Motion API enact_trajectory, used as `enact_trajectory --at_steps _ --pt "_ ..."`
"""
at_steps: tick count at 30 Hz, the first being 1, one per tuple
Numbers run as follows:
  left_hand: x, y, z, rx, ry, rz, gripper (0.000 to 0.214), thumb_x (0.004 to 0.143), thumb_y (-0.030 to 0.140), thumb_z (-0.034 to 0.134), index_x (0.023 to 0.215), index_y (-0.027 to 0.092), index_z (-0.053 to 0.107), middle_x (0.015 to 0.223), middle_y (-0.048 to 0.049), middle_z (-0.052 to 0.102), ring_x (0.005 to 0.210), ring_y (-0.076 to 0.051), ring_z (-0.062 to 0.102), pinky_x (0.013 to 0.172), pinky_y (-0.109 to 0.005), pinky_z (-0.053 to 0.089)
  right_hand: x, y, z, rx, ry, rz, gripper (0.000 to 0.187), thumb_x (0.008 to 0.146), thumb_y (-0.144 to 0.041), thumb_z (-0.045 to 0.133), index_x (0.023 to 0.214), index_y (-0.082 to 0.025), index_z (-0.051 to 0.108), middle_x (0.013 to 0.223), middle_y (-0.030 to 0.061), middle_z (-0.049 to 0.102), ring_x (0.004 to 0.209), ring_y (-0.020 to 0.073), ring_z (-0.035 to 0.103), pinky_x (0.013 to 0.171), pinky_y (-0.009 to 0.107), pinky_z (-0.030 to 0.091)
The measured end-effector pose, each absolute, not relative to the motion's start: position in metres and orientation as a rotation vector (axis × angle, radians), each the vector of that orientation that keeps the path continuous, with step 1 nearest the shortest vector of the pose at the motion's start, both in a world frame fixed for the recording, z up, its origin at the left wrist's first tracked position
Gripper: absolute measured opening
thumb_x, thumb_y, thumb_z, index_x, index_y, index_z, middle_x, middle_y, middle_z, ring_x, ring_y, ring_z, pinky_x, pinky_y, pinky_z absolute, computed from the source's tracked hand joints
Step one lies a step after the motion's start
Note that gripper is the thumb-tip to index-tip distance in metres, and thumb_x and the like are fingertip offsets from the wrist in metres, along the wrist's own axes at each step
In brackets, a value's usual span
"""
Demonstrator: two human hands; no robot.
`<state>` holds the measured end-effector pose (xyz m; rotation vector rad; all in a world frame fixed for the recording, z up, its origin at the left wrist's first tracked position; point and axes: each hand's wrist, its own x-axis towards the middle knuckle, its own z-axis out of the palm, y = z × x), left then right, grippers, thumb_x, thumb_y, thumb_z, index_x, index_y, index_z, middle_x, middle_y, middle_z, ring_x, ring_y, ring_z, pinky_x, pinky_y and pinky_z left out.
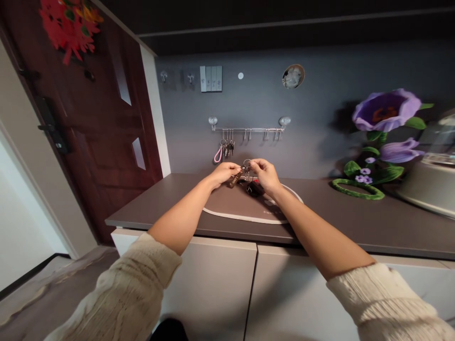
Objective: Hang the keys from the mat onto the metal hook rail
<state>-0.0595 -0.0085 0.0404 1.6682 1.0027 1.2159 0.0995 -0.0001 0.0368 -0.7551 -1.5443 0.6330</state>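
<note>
My right hand (266,176) pinches a metal key ring (247,163) between thumb and fingertips. Facing it, my left hand (226,173) is closed at the left side of the same bunch, close to a brown keychain tag (235,180) that hangs tilted with lettering on it. Small metal pieces dangle between the two hands; my fingers hide part of them. Just below is a black key fob (253,189); whether it hangs from the ring or rests on the mat, I cannot tell. Under both hands lies a brown oval mat (231,203) with a white rim.
A clear hook rail (249,130) on the wall carries several keys (230,148) and a pink loop (218,155). Purple fabric flowers (387,111) and a pale rounded object (426,184) stand right on the dark countertop (330,218). A red-brown door (103,156) is left.
</note>
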Motion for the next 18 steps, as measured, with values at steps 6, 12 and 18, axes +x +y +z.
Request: enact_trajectory --at_steps 6,12,18 --pt "-0.0582 -0.0099 0.0433 1.75 0.9 1.337 0.023 0.068 0.02 0.063 0.089 0.012 0.064 0.088 -0.0063 0.066 0.079 -0.012 0.058 0.084 -0.03 0.04 0.1004 0.002 0.0356 -0.769 -1.614 0.546 0.021 0.076 -0.034 0.05 0.08 -0.015 0.058 0.077 0.0032 0.062 0.072 0.0129 0.054 0.074 0.028 0.041" --pt "-0.055 -0.0117 0.0462 1.845 0.918 1.476 0.023 0.067 0.03 0.064 0.081 0.012 0.065 0.083 -0.006 0.066 0.079 -0.014 0.057 0.081 -0.029 0.04 0.1016 0.0 0.0346 -0.796 -1.735 0.407 0.022 0.077 -0.035 0.048 0.079 -0.016 0.059 0.075 0.0034 0.063 0.069 0.014 0.055 0.07 0.028 0.042" --pt "-0.0504 -0.0089 0.045 1.758 0.959 1.541 0.013 0.066 0.024 0.061 0.071 0.012 0.062 0.07 -0.0026 0.062 0.068 -0.012 0.054 0.074 -0.027 0.04 0.1005 -0.0016 0.0347 -0.787 -1.689 0.5 0.025 0.073 -0.039 0.054 0.082 -0.017 0.059 0.076 0.0033 0.063 0.069 0.0138 0.056 0.069 0.027 0.043"
